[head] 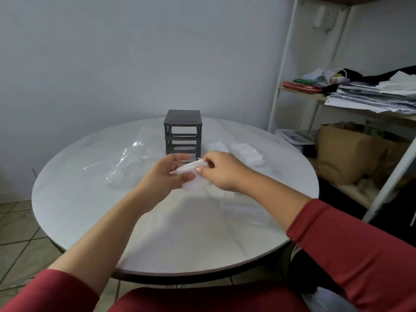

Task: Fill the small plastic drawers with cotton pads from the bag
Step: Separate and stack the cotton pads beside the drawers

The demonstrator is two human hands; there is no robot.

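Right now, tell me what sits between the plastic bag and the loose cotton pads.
In the head view, the dark drawer frame stands between the bag and the pads; nearer, the left hand and right hand hold a white bundle.

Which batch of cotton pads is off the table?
The batch held between the left hand and right hand; the other two piles lie on the table right of the grey frame.

held pads [194, 176] blurred, count unclear; shelf [283, 68] cut off right edge
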